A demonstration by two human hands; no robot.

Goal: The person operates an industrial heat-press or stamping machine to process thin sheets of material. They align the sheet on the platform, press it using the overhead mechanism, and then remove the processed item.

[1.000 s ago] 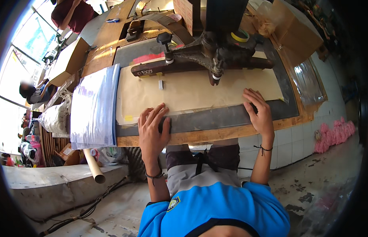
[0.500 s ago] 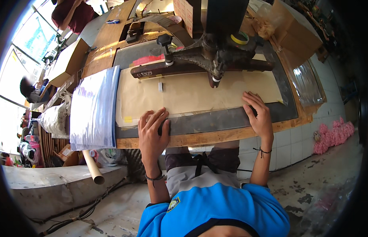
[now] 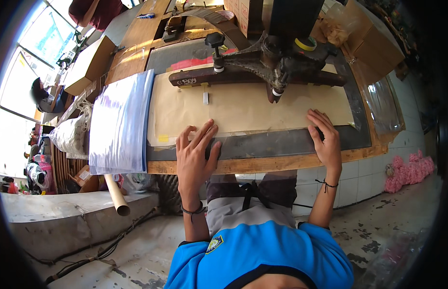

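A long tan sheet (image 3: 253, 113) lies flat on a dark grey mat (image 3: 272, 145) on the wooden table. My left hand (image 3: 196, 153) rests at the sheet's near edge toward the left, fingers spread and holding nothing. Toward the right end, my right hand (image 3: 326, 139) touches the same edge with its fingers stretched out and thumb apart. Across the back of the sheet runs a dark metal bar (image 3: 190, 79), carried by a heavy dark bracket (image 3: 262, 62) with a black knob (image 3: 215, 40). A small whitish piece (image 3: 206, 98) sits on the sheet before the bar.
Clear plastic sleeves (image 3: 119, 127) are stacked left of the mat. Beyond them stands a cardboard box (image 3: 89, 65); another box (image 3: 373, 41) is at the back right. A yellow tape roll (image 3: 306, 44) rests by the bracket. Pink bundles (image 3: 408, 172) lie on the floor at right.
The view has shifted slightly, so the table appears higher and further right. Both hands keep nearly the same places along the sheet's near edge.
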